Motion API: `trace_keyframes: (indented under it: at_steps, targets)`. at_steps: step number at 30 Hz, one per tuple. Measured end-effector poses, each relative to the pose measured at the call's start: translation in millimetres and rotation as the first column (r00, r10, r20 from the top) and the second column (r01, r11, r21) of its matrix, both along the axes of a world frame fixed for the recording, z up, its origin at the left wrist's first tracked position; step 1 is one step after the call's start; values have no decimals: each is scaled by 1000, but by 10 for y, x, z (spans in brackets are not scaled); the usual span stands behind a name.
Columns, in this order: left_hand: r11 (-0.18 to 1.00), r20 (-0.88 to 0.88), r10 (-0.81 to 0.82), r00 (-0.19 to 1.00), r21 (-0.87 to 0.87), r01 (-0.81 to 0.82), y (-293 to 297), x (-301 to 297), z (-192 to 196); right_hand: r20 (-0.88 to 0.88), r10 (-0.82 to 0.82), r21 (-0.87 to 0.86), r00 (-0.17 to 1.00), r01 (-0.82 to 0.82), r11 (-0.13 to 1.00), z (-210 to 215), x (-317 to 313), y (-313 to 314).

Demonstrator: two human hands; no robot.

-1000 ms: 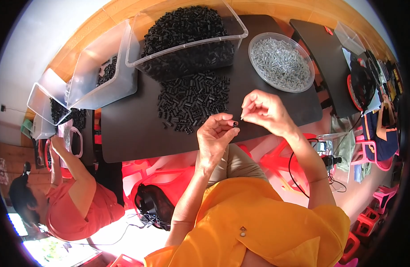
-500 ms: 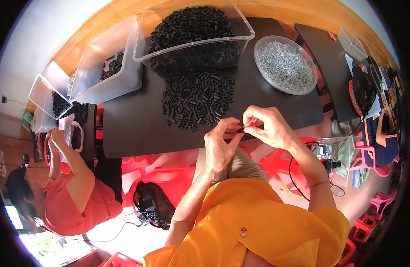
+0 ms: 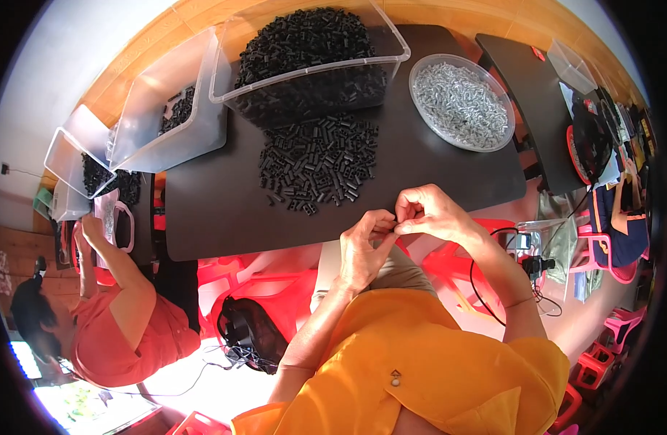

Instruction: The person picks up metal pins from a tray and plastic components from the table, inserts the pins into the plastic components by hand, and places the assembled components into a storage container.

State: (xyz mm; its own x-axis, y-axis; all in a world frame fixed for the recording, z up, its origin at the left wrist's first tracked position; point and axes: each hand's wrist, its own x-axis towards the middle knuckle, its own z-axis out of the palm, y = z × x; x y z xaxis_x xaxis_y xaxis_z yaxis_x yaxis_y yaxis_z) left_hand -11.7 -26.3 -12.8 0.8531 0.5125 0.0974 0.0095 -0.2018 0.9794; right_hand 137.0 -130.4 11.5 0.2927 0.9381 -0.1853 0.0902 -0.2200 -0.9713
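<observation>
Small black part (image 3: 395, 220): I hold it pinched between the fingertips of my left hand (image 3: 362, 246) and my right hand (image 3: 431, 214), at the near edge of the black table (image 3: 203, 217), just above my lap. Both hands are closed on the part, thumb against forefinger, fingertips meeting; the part itself is mostly hidden by my fingers, so I cannot tell its exact shape or whether a second piece sits in it. I judge that the hands are brought together here, close to my body, so that the fine work stays steady and directly under my eyes.

Just ahead of my left hand lies a loose heap of black parts (image 3: 315, 163) on the table, near enough to pick from without stretching. Beyond that heap stands a clear bin (image 3: 311, 54) piled with the same black parts. Ahead of my right hand, farther out, sits a round clear dish of small silver pieces (image 3: 460, 101). Further to my left stand more clear bins (image 3: 170, 109), nearly empty.

Well apart on my left, another person in a red top (image 3: 119, 333) works at their own place. Red plastic stools (image 3: 224, 279) stand under the table below my hands
</observation>
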Motion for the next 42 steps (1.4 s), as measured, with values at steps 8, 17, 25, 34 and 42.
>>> trace_keyframes:
  at_steps: [8,17,25,34,42]
  targets:
    - [992,13,70,997,-105,-69,153,-47,-178,318,-117,107,941,87,990,-24,66,155]
    - [981,-5,102,995,-164,-102,211,-10,-216,773,-290,279,564,108,954,-298,244,583]
    - [983,-11,106,994,-151,-107,227,2,-212,629,-282,257,724,149,955,-305,318,576]
    - [981,-28,97,995,-163,-100,221,11,-200,684,-353,271,639,227,936,-311,271,737]
    - [982,-12,123,992,-140,-124,216,22,-207,779,-239,138,579,214,967,-249,274,838]
